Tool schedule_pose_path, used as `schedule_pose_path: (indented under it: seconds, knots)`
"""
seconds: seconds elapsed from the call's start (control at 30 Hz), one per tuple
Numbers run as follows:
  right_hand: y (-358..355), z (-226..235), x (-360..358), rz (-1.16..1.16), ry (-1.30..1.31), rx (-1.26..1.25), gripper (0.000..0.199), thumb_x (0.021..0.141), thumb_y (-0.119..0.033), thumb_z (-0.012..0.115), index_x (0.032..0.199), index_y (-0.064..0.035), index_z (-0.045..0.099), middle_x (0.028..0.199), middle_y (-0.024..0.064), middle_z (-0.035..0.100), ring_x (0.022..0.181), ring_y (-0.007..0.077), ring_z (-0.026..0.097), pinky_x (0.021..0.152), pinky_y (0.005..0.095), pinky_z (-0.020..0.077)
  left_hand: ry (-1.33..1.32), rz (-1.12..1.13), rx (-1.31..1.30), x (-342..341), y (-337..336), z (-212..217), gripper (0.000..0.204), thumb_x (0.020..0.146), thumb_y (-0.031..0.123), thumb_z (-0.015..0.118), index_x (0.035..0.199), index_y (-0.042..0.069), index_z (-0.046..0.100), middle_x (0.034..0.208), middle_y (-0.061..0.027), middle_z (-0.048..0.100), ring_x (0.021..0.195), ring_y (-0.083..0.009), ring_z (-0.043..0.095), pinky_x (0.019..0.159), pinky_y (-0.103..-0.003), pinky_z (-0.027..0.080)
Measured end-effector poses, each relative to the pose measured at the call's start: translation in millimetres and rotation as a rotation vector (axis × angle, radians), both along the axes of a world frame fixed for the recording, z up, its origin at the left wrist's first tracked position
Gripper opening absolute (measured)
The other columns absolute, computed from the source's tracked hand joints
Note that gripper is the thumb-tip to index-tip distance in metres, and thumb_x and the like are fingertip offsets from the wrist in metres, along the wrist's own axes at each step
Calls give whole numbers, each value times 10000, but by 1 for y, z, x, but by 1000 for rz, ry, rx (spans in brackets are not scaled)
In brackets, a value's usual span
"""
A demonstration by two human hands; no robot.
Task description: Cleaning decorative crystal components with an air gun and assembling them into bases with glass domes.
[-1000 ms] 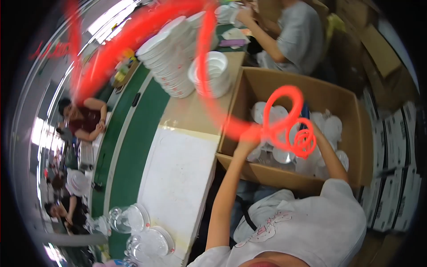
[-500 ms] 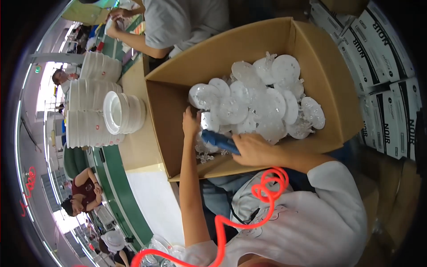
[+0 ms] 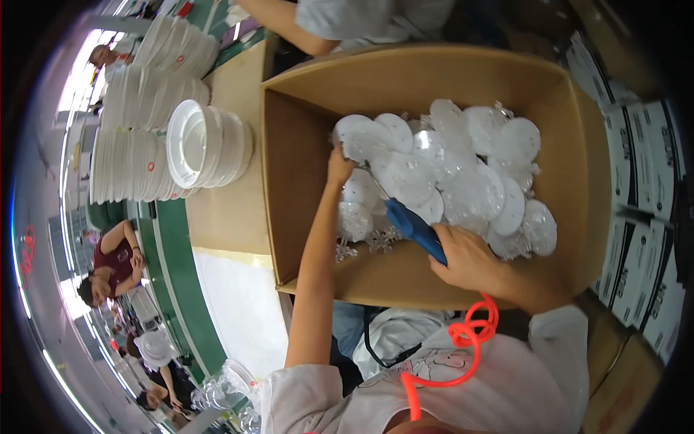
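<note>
A large open cardboard box (image 3: pixel 434 286) holds a heap of round whitish plastic discs (image 3: pixel 408 177) and clear snowflake-shaped plastic pieces (image 3: pixel 383 239). My left hand (image 3: pixel 338 168) reaches in along the box's left wall. Its fingers are closed at the rim of a translucent white disc (image 3: pixel 367 139); the fingertips are partly hidden. In my right hand (image 3: pixel 470 259) is a blue air blow gun (image 3: pixel 416 230), gripped by its handle. The gun's thin nozzle slants up and left toward the disc at my left hand.
A red coiled hose (image 3: pixel 473 343) hangs across my shirt below the right forearm. Stacks of white plastic tubs (image 3: pixel 194 145) stand left of the box. Printed cartons (image 3: pixel 643 210) are piled to the right. A co-worker's arm (image 3: pixel 293 25) shows beyond the box; other people sit at far left.
My view has shifted, so the box sits farther right. My left hand has moved up to a disc at the heap's far left corner, and the blow gun's nozzle now points there.
</note>
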State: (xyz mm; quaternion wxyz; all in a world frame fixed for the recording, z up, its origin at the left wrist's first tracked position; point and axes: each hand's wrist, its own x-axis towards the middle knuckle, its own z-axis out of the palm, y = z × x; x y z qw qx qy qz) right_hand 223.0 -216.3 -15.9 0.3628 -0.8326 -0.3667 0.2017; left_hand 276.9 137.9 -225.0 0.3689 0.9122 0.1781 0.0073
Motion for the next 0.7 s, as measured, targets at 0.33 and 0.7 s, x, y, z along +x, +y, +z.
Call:
schedule_pose_path:
  seconds: [0.33, 0.7]
  knots:
    - [-1, -3, 0, 38, 186, -130, 438, 723, -158, 605, 1094, 29, 465, 883, 248, 561, 808, 414, 538, 720, 473, 421, -12, 213, 99, 27, -24, -50, 421, 633, 56, 490, 1045, -31, 504, 1096, -269, 481, 993, -428, 438, 899, -454, 374]
    - [3, -3, 3, 49, 305, -208, 418, 723, -111, 582, 1097, 40, 470, 869, 209, 573, 839, 394, 545, 747, 447, 413, 64, 473, -359, 27, -16, -25, 487, 696, 74, 448, 1165, -59, 462, 1181, -292, 456, 1122, -416, 440, 967, -401, 344]
